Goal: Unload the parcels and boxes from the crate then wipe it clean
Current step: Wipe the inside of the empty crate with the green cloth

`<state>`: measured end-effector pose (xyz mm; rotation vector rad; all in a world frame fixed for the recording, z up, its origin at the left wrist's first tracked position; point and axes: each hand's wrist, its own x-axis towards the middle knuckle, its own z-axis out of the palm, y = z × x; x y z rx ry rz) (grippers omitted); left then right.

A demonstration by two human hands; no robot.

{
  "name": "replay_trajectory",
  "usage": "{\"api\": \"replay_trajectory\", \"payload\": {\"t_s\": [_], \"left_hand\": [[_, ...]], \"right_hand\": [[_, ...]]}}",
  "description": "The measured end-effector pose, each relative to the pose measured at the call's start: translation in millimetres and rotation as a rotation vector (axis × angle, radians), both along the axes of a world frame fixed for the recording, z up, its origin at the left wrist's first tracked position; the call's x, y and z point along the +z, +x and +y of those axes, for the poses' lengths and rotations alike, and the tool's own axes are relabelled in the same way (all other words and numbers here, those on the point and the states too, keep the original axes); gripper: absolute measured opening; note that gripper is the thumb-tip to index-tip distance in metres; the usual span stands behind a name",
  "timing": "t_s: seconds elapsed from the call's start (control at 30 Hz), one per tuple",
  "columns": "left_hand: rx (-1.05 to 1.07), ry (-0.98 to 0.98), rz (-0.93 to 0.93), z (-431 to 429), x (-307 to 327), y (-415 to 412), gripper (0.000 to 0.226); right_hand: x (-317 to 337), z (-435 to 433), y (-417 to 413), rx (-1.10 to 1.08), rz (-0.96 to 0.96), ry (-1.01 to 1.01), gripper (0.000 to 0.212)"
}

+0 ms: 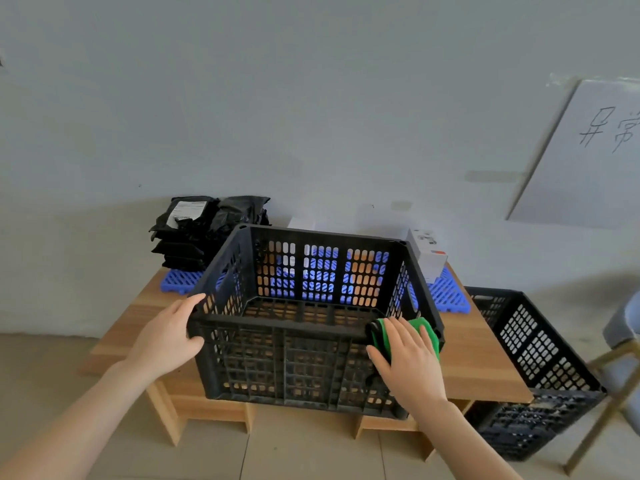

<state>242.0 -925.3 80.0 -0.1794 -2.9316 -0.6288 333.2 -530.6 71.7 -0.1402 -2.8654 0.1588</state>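
Left hand (pixel 166 336) curls its fingers in a grip; right hand (pixel 410 362) lies flat, fingers straight.

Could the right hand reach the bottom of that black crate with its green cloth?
Probably yes. The crate is open on top and looks empty inside, and the right hand presses the green cloth on its near rim, so nothing seems to block the way down.

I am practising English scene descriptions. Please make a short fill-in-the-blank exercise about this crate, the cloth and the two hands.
1. The right hand presses a ____ cloth on the near rim of the crate.
2. The left hand grips its near ____ corner.
3. The stacked parcels behind it are ____.
4. It stands on a ____ table.
Missing words: green, left, black, wooden.
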Motion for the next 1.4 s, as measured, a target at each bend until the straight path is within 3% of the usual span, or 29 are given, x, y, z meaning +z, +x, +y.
{"api": "replay_trajectory", "payload": {"t_s": [0.37,0.63,0.8,0.9,1.03,1.17,1.4], "left_hand": [[0.011,0.304,0.01,-19,4,-4,0.078],[0.018,0.25,0.13,-46,-17,-7,0.076],[0.119,0.259,0.138,-46,-21,-8,0.066],[0.18,0.287,0.15,-41,-20,-6,0.06],[0.251,0.273,0.165,-30,-15,-1,0.055],[0.327,0.269,0.174,-14,-16,4,0.05],[0.433,0.238,0.195,28,-11,-1,0.042]], "right_hand": [[14,-163,-81,0.539,-0.1,-0.055,0.055],[34,-232,-139,0.877,-0.213,-0.143,0.047],[54,-235,-173,0.951,-0.052,-0.342,0.042],[59,-235,-198,1.006,0.049,-0.198,0.047],[46,-235,-213,1.158,-0.107,0.038,0.053],[23,-233,-220,1.326,-0.222,0.019,0.06],[7,-222,-277,1.418,-0.137,0.039,0.058]]}}
